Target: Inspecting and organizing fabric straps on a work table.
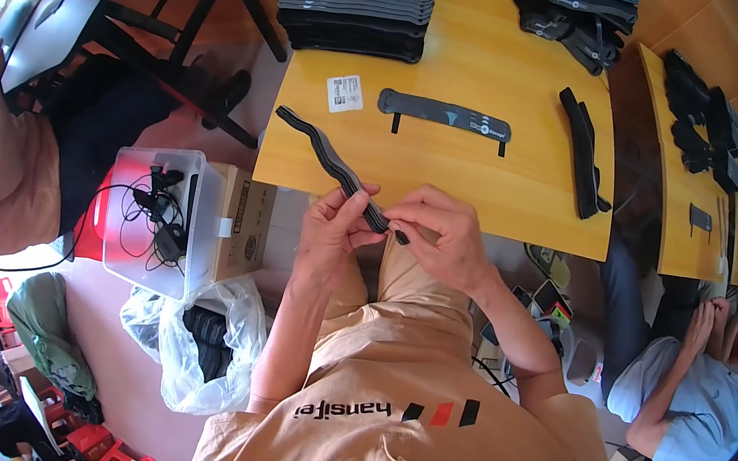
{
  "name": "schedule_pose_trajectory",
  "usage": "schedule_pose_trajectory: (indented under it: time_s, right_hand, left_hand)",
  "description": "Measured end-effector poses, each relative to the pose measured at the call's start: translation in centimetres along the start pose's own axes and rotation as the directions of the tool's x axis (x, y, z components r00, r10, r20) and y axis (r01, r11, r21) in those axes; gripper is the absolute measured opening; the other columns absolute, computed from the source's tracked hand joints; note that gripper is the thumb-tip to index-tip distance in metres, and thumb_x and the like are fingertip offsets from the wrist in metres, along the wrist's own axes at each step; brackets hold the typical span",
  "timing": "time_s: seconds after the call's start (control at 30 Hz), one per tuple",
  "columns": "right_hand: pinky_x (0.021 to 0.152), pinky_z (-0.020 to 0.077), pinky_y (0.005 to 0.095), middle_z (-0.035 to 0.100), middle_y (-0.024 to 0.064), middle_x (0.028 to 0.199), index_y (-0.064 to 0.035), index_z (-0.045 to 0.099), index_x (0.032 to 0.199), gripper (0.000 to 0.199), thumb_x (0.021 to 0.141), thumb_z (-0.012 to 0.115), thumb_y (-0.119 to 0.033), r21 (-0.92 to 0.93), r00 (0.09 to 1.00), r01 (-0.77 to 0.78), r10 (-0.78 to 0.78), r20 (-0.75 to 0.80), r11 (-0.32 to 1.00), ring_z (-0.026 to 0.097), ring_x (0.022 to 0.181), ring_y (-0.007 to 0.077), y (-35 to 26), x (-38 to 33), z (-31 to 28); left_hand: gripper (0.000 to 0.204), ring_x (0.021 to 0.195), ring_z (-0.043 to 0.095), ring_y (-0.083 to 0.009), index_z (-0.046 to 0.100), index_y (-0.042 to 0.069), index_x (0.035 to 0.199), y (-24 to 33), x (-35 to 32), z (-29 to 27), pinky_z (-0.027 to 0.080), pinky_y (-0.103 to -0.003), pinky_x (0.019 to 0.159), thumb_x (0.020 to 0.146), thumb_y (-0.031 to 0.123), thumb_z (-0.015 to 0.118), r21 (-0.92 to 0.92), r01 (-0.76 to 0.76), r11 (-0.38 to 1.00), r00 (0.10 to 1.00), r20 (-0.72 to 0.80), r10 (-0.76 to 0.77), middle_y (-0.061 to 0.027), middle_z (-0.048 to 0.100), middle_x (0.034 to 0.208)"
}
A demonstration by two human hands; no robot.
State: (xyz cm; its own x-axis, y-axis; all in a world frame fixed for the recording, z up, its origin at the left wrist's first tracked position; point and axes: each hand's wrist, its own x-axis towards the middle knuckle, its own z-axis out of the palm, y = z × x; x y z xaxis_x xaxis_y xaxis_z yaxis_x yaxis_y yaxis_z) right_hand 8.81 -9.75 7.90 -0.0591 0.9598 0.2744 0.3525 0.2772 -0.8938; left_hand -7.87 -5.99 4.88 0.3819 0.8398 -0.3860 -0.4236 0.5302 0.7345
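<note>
My left hand [333, 217] is closed round a wavy stack of long black straps [330, 160], just off the table's near edge. The stack's far end slants up to the left over the table. At the stack's near end, my right hand [442, 230] pinches a small black tab [401, 236]; whether it is joined to the straps I cannot tell. Beyond both hands, a dark grey band [443, 115] with two short black tabs lies flat on the table. Left of it is a white printed label [345, 93]. A folded black strap bundle [581, 155] rests near the right edge.
At the back of the yellow table [490, 187] are stacked grey and black bands [356, 9] and a pile of black bands [577, 18]. A clear bin [147, 245] of cables and a plastic bag [194, 348] stand at left. People sit on both sides.
</note>
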Motion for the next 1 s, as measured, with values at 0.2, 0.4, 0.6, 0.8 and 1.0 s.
schedule_pose_trajectory:
  time_s: [0.2, 0.4, 0.6, 0.8, 1.0]
  right_hand:
    - [0.059, 0.0491, 0.0301, 0.061, 0.0102, 0.08, 0.0003, 0.066, 0.088, 0.016, 0.073, 0.063, 0.003, -0.012, 0.997, 0.06, -0.059, 0.042, 0.998, 0.061, 0.068, 0.0228, -0.6, -0.7, -0.5]
    - [0.059, 0.0494, 0.0304, 0.061, 0.012, 0.079, 0.0005, 0.066, 0.087, 0.015, 0.072, 0.064, 0.001, -0.122, 0.989, 0.14, -0.133, 0.065, 0.983, 0.061, 0.066, 0.0256, -0.7, -0.7, -0.7]
    - [0.059, 0.0509, 0.027, 0.062, 0.0102, 0.076, 0.0033, 0.065, 0.083, 0.011, 0.073, 0.063, 0.004, 0.148, 0.988, -0.127, 0.112, 0.107, 0.981, 0.062, 0.066, 0.0178, -1.0, -0.6, -0.8]
    - [0.063, 0.0515, 0.0234, 0.063, 0.0089, 0.079, 0.0044, 0.065, 0.085, 0.012, 0.073, 0.063, 0.007, 0.135, 0.973, -0.223, 0.211, 0.092, 0.966, 0.062, 0.07, 0.013, -0.6, -0.9, -0.3]
    - [0.065, 0.0523, 0.0239, 0.062, 0.0095, 0.079, 0.0063, 0.063, 0.084, 0.011, 0.073, 0.061, 0.007, 0.142, 0.949, -0.315, 0.311, 0.051, 0.938, 0.062, 0.072, 0.0128, -0.2, -1.2, 0.6]
  left_hand:
    - [0.026, 0.07, 0.065, -0.0123, 0.058, -0.004, 0.106, -0.1, -1.0, 0.7, 0.057, -0.023, 0.059, 0.084, 0.01, 0.063, -0.023, -0.018, 1.0, 1.0, -0.003, 0.018, -0.0064, 0.064, 0.081]
    - [0.026, 0.069, 0.063, -0.0107, 0.059, -0.003, 0.103, -0.1, -1.4, 1.4, 0.056, -0.023, 0.063, 0.081, 0.008, 0.067, 0.143, -0.095, 0.985, 0.991, -0.081, 0.108, -0.0056, 0.064, 0.08]
    - [0.025, 0.069, 0.062, -0.0098, 0.06, -0.003, 0.102, 0.0, -1.7, 1.4, 0.055, -0.022, 0.061, 0.08, 0.006, 0.067, 0.237, -0.129, 0.963, 0.987, -0.058, 0.147, -0.0056, 0.064, 0.08]
    - [0.027, 0.068, 0.062, -0.009, 0.059, -0.004, 0.103, -0.1, -1.9, 2.0, 0.051, -0.02, 0.06, 0.079, 0.005, 0.068, 0.365, -0.178, 0.914, 0.971, -0.084, 0.223, -0.0046, 0.064, 0.08]
    - [0.025, 0.069, 0.061, -0.0085, 0.059, -0.005, 0.101, -1.0, -1.9, 2.3, 0.051, -0.021, 0.062, 0.079, 0.004, 0.068, 0.405, -0.227, 0.886, 0.95, -0.108, 0.293, -0.006, 0.064, 0.079]
